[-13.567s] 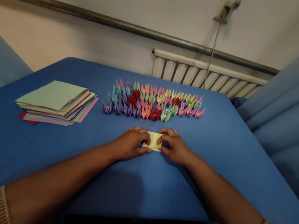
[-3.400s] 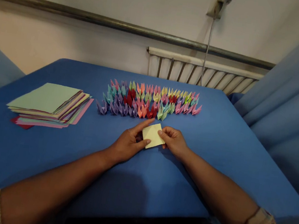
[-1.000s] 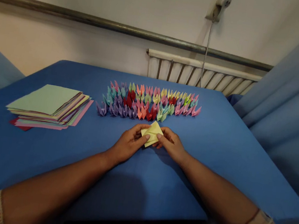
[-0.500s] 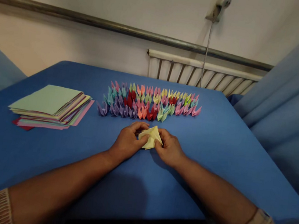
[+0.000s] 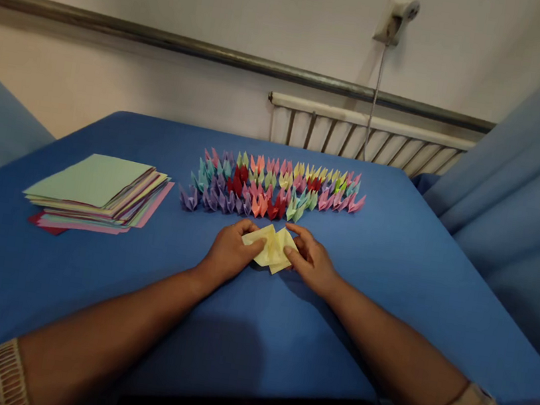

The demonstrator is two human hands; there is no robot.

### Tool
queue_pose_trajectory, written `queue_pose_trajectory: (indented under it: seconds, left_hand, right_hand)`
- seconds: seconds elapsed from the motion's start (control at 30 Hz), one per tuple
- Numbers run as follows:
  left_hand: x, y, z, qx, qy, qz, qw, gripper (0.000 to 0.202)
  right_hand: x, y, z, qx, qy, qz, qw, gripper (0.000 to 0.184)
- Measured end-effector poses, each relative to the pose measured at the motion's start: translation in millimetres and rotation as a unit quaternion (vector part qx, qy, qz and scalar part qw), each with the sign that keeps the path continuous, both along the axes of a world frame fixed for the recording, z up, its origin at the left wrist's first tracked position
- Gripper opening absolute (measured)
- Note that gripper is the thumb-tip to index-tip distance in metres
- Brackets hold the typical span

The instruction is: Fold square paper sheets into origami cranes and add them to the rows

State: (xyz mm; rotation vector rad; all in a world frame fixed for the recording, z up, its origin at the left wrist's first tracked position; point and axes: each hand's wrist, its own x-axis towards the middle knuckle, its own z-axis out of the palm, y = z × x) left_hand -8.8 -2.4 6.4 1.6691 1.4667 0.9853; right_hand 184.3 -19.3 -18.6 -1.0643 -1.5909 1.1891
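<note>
A pale yellow folded paper (image 5: 271,248) lies on the blue table (image 5: 87,284) between my two hands, partly opened into flaps. My left hand (image 5: 229,252) pinches its left flap with thumb and fingers. My right hand (image 5: 310,262) presses and grips its right side, the forefinger on top. Just beyond the paper stand rows of small folded paper pieces (image 5: 272,186) in several colours.
A stack of coloured square sheets (image 5: 100,192) lies at the left of the table, a light green sheet on top. Behind the table are a white radiator (image 5: 364,135), a wall rail and a hanging cord. Blue fabric (image 5: 526,198) rises at the right.
Over the last second the yellow paper has been spread wider from a compact diamond into two flaps. Both hands stay on it, shifted slightly apart.
</note>
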Motion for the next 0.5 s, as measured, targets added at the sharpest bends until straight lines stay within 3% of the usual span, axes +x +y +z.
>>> queue_pose_trajectory:
  seconds: [0.13,0.33,0.5]
  left_hand:
    - [1.6,-4.2,-0.7,0.021,0.052,-0.018,0.998,0.012]
    - [5.4,-6.9,-4.4,0.0,-0.026,-0.07,0.997,0.019]
    - [4.6,-4.0,-3.4,-0.009,-0.03,-0.045,0.999,0.011]
  right_hand:
    - [-5.2,-7.5,-0.9,0.022,0.007,-0.004,1.0,0.061]
    - [-14.9,-6.5,-14.1,0.011,-0.021,-0.06,0.998,0.049]
    - [-13.4,-3.5,-14.2,0.027,-0.019,-0.058,0.998,0.051]
